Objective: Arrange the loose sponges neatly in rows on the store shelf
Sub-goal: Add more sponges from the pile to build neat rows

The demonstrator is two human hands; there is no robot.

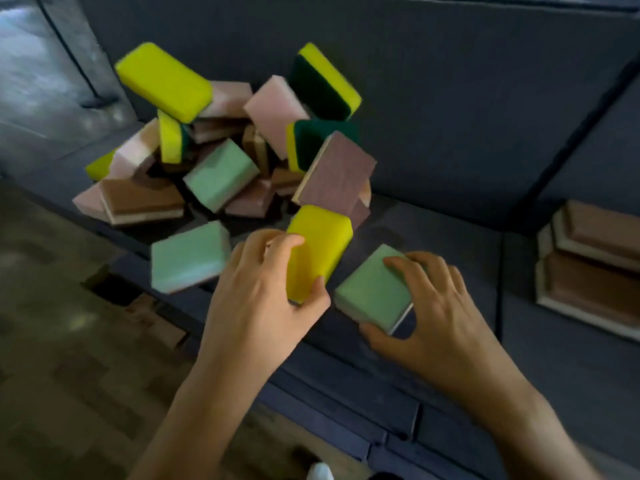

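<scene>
left hand [263, 289] grips yellow rectangular foam sponge [317, 249] | right hand [436, 306] pinches flat green sponge [372, 289] on dark shelf [450, 244] | advice: butt edges flush, long sides parallel, well apart from loose pile [221, 150]

Layout of the shelf [433, 237]: a heap of loose sponges [221, 174] is piled at the back left and leaned against the back panel [450, 98]. A lone sponge [190, 256] is placed at the front edge, before the heap's left half. To its right, just before the heap, the centre sponge [318, 251] is gripped by the left hand [256, 299]. Just beside it on the right, near the front edge, the flat sponge [372, 289] is laid on the shelf and held by the right hand [440, 313], with the thumb at its front side and fingers on top. Well apart, in the neighbouring section to the right, stacked sponges [595, 268] are shown.
</scene>
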